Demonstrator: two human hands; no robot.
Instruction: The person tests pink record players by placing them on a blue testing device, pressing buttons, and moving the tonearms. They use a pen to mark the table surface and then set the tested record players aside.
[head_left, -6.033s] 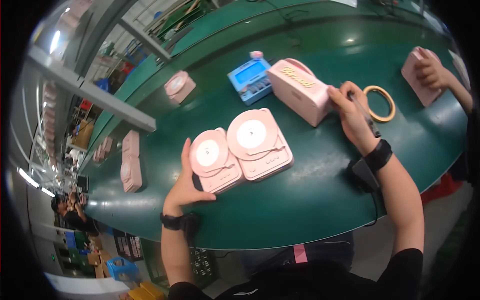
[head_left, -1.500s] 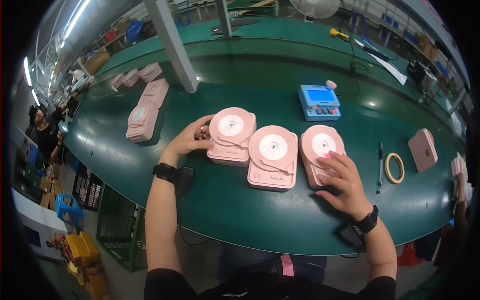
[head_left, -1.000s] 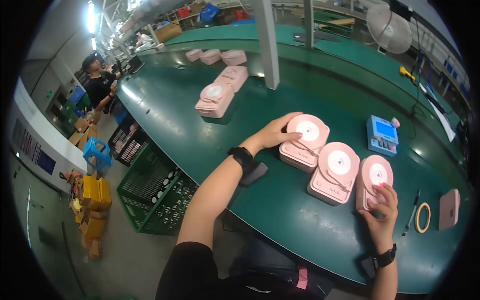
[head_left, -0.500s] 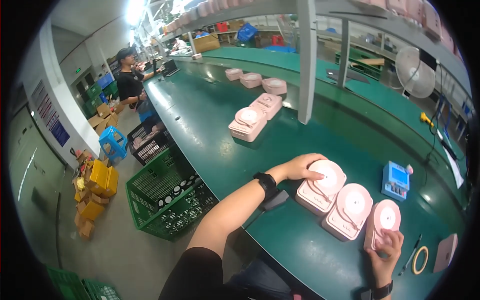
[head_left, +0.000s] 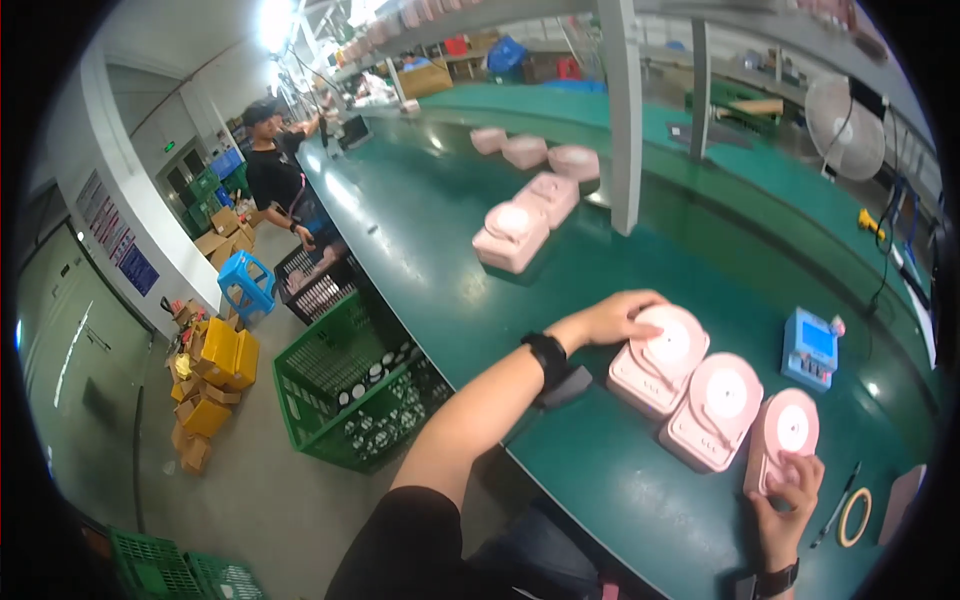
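Note:
Three pink record-player-shaped units with white discs and small tonearms stand in a slanting row before me. My left hand [head_left: 625, 318] grips the far edge of the left unit [head_left: 652, 380], its thumb on the disc and its other fingers partly hidden behind. The middle unit [head_left: 712, 412] stands untouched between my hands. On the right unit [head_left: 786, 425] my right hand [head_left: 790, 495] is closed round the near end, thumb at the side and fingertips on top by the tonearm. Its underside is hidden.
A blue device with a screen [head_left: 810, 347], a tape ring [head_left: 855, 517] and a pen [head_left: 836, 504] lie to the right. More pink units [head_left: 512, 236] stand farther back near a grey post [head_left: 624, 120]. Left are a green crate [head_left: 340, 400] and a person [head_left: 280, 180].
My view has shifted, so the whole scene sits slightly differently. Both hands stay on the same two units. The far person's arm has come down toward the black crate.

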